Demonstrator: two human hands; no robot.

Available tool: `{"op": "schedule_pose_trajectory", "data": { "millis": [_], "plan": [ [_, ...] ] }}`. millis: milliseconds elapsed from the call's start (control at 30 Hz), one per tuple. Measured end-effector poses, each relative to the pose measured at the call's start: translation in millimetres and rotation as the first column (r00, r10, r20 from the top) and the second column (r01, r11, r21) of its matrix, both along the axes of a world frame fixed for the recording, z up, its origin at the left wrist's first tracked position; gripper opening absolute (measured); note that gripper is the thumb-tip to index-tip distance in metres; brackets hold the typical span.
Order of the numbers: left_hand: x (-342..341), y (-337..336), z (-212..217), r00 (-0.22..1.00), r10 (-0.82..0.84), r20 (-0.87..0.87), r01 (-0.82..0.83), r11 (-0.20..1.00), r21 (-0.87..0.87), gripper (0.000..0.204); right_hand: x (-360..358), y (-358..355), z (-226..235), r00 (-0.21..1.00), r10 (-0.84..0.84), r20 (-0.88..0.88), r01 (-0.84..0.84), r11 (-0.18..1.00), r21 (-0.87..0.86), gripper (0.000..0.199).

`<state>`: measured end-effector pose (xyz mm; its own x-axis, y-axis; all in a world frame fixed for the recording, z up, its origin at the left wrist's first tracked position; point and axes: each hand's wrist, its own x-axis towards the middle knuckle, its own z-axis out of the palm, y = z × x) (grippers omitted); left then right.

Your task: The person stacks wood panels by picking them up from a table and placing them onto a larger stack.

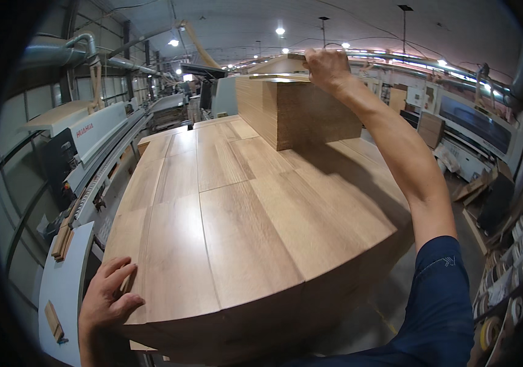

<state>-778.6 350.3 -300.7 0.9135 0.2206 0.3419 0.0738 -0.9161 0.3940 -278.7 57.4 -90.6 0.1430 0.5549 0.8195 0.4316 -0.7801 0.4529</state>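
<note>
Overhead in a workshop, a person's right hand [327, 68] grips the near end of a thin wood-toned panel [279, 65] at the top of a tall stack [258, 110] of boards, fingers closed over the edge; the hand hides part of the panel, and whether its far end rests on the pile is hard to tell. The left hand [107, 296], fingers slightly spread and thumb apart, rests at the corner of broad, wood-grain piles [237, 232] nearer the wearer than the tall stack and also beneath it; it appears to hold nothing. The panel looks stiff and moderately heavy, its smooth face probably slippery and its corners liable to chip, so opposite edges would make the surest hold, clear of the corners. Well left of the tall stack stands a long white machine [93, 131]; well right, another with a dark window [475, 122]; rolls of edging tape [490, 330] sit to its right, toward the wearer.
</note>
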Motion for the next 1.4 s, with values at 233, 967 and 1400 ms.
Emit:
{"op": "schedule_pose_trajectory", "data": {
  "millis": [233, 967, 1400],
  "plan": [
    [10.9, -14.9, -1.6, 0.980, 0.197, 0.012, -0.196, 0.979, -0.065, 0.080, 59.1, 7.9, -29.6, 0.998, -0.036, 0.050, 0.041, 0.994, -0.102, 0.012],
    [4.8, 2.1, -10.6, 0.971, 0.208, 0.116, -0.187, 0.969, -0.164, 0.079, 122.5, 46.1, -47.5, 0.781, 0.451, -0.432, -0.414, 0.892, 0.184, 0.035],
    [6.6, -4.3, -5.7, 0.964, 0.247, 0.100, -0.228, 0.959, -0.168, 0.083, 162.9, 74.2, -38.4, 0.594, 0.520, -0.614, -0.353, 0.854, 0.381, 0.037]
  ]
}}
